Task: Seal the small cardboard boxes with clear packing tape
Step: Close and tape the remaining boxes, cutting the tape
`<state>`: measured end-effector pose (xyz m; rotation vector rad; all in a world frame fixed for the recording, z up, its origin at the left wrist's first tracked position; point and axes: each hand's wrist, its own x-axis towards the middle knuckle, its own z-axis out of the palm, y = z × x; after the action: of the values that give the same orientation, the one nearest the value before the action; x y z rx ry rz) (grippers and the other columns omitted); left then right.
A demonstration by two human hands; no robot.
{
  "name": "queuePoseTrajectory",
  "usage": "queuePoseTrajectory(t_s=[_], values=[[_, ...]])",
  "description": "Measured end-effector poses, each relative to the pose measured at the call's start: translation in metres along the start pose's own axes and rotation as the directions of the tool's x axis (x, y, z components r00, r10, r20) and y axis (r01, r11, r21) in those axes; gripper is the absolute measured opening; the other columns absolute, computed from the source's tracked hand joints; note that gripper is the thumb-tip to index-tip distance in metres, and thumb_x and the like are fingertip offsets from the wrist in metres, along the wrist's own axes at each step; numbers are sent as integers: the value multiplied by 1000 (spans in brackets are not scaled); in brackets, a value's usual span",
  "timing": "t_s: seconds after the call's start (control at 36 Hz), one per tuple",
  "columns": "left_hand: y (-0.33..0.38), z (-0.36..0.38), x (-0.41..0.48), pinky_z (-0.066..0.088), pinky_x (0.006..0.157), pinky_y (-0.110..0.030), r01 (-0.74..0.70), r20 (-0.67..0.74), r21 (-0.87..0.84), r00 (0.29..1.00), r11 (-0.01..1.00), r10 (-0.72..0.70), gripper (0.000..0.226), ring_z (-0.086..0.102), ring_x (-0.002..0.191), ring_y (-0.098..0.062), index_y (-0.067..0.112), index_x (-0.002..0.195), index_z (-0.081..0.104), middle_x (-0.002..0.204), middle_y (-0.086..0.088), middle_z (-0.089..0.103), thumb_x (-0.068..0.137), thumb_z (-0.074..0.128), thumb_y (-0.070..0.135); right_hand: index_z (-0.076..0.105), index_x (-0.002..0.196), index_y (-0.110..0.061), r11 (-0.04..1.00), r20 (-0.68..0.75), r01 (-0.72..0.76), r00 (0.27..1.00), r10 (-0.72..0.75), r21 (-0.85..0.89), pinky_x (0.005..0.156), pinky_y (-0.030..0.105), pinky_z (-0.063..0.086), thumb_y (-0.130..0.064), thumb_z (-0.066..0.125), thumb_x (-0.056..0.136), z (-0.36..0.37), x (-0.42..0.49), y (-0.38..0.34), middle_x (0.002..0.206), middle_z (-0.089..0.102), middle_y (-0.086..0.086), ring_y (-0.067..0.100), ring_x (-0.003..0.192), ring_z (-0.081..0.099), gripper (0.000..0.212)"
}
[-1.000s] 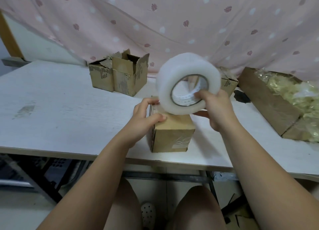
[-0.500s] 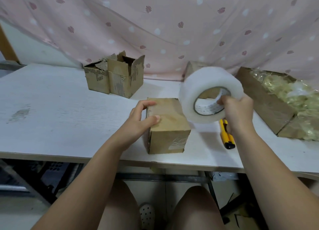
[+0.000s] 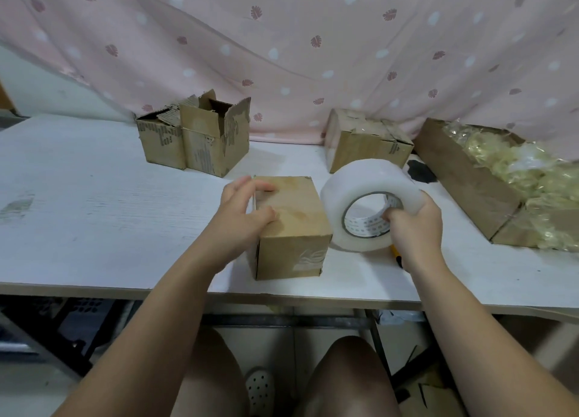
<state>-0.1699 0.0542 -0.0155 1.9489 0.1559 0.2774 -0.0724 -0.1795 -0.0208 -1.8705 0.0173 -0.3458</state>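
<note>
A pink leaf-print curtain (image 3: 282, 40) hangs behind a white desk (image 3: 94, 213). At the back left stand two open boxes (image 3: 194, 141), touching, with torn flaps; their insides are too dark to read. Near the front edge sits the closed box (image 3: 297, 216). The left hand (image 3: 241, 216) grips its upper left edge, thumb on top, and hides most of that side. Just right of it, the right hand (image 3: 413, 228) holds the roll (image 3: 354, 191) on edge, fingers hooked into the core. I cannot tell whether the roll touches the desk. Behind the roll stands a taped box (image 3: 366, 144), its lower front corner covered. A yellow knife (image 3: 395, 253) shows only a tip beside the right wrist. At far right a long carton (image 3: 463, 178) of crumpled plastic (image 3: 532, 191) runs out of view.
</note>
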Motion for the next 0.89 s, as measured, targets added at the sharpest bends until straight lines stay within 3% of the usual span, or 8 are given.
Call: queuePoseTrajectory(t_s=[0.08,0.22,0.33,0.42,0.56,0.69,0.78,0.89], values=[[21,12,-2,29,99,-28,-56,-100,306,991,950,91,37,23,139,-12,33,128,54,156,14,14,94,48,21,52,79,-37,1000,-14,9,1000,-9,-1,60,25,40,0,58,79,-1,-1,-2,81,58,-16,0,74,53,38],[47,46,-1,26,110,-53,105,18,635,988,765,-151,81,-7,146,-37,28,148,28,162,1,-6,83,38,76,51,81,-38,999,-25,16,1000,-17,-42,59,25,37,-3,57,80,-3,-4,-4,81,58,-16,-1,74,52,35],[47,53,3,38,99,-47,114,-51,676,993,728,-108,94,6,144,-38,28,150,23,161,2,-1,75,49,79,51,83,-36,999,-40,17,999,-19,-50,56,25,35,-6,58,80,-7,-8,-3,79,58,-14,-2,69,53,31],[44,52,4,35,80,-37,101,-88,648,994,755,-57,82,30,134,-35,30,143,33,160,6,7,74,57,68,54,85,-35,999,-47,36,998,-36,-7,57,26,38,-6,60,80,-10,-10,-7,76,60,-16,-8,66,55,31],[38,50,2,31,79,-33,87,-168,540,986,837,6,76,37,131,-26,34,136,43,157,13,15,68,62,62,62,103,-29,988,-52,116,992,-111,102,59,24,42,-5,62,78,-11,-9,-24,81,64,-18,-7,65,55,34],[30,45,2,34,76,-19,58,-300,94,954,994,-28,74,46,110,-5,39,128,52,140,17,41,58,57,62,62,108,-26,963,-26,163,987,-161,213,71,26,48,-6,66,79,-6,-7,-48,90,66,-16,3,81,61,35],[21,43,0,45,91,-28,36,-323,-175,942,984,-91,70,50,114,-4,37,127,54,134,14,49,61,63,58,59,118,-23,961,22,152,987,-162,232,76,24,48,-10,70,80,1,-2,-59,105,66,-9,7,93,63,41],[13,36,-2,46,94,-35,55,-288,-263,948,963,-132,69,51,119,-12,37,130,54,134,12,49,65,61,60,60,116,-25,954,48,172,981,-189,245,80,25,50,-13,72,81,11,0,-69,106,66,-10,5,95,63,39]])
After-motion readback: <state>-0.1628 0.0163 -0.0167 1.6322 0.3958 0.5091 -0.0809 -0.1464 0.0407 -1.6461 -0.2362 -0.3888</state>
